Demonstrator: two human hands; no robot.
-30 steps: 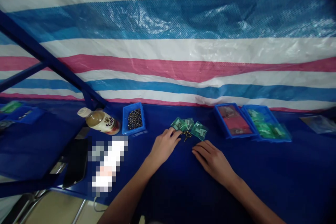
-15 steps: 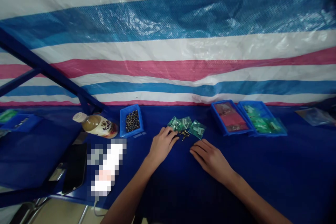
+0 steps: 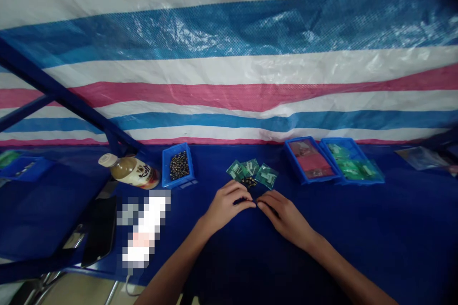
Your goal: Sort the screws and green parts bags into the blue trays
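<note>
My left hand (image 3: 231, 204) is closed, thumb and fingertips pinched together; what it holds is too small to make out. Close on its right, my right hand (image 3: 281, 212) is also closed, its fingertips nearly meeting those of the left. Anything between its fingers is too small to name. Just beyond the left fingers lies a small pile of dark and brassy metal parts (image 3: 249, 181). Around the pile's far side are green-printed clear bags: one at left (image 3: 236, 170), one in the middle (image 3: 251, 167) and one at right (image 3: 266, 176).
A blue bin of small metal parts (image 3: 179, 166) stands at left beside a lying bottle (image 3: 135, 171). Farther left is a black phone-like slab (image 3: 100, 231). At right are a bin with red packets (image 3: 313, 159) and a bin with green bags (image 3: 352, 162). Striped sheeting (image 3: 229, 71) hangs behind.
My left hand has moved right and nearer to me, away from the metal pile, up to my right hand's fingertips. The right hand has stayed nearly in place.
</note>
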